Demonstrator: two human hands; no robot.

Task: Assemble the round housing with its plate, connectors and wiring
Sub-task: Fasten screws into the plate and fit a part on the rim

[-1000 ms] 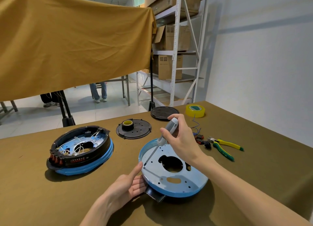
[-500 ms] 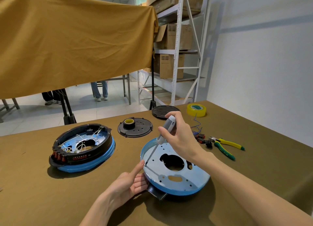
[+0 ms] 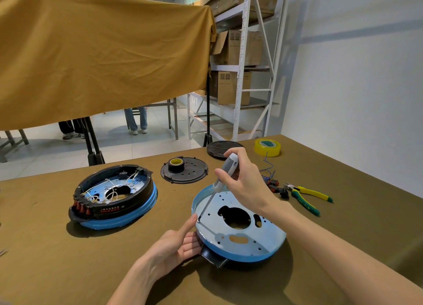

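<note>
A round blue housing [image 3: 258,252] lies in front of me with a pale metal plate [image 3: 242,235] set in it. My right hand [image 3: 245,179] grips a grey screwdriver [image 3: 225,169], its tip resting on the plate near the left rim. My left hand [image 3: 176,243] holds the housing's left edge, with the index finger stretched toward the screwdriver tip. A second housing [image 3: 114,198], fitted with a black ring, white wiring and red connectors, sits to the left.
A black perforated disc [image 3: 190,175] carrying a tape roll [image 3: 176,164] lies behind. Further back are a black lid [image 3: 217,150] and yellow tape [image 3: 267,147]. Loose connectors with blue wires [image 3: 272,185] and yellow-green pliers [image 3: 306,197] lie at right. People's legs [image 3: 137,119] stand beyond the table.
The screwdriver tip stays on the same spot of the plate. My hands and the housing keep their places; only my head has shifted slightly.
</note>
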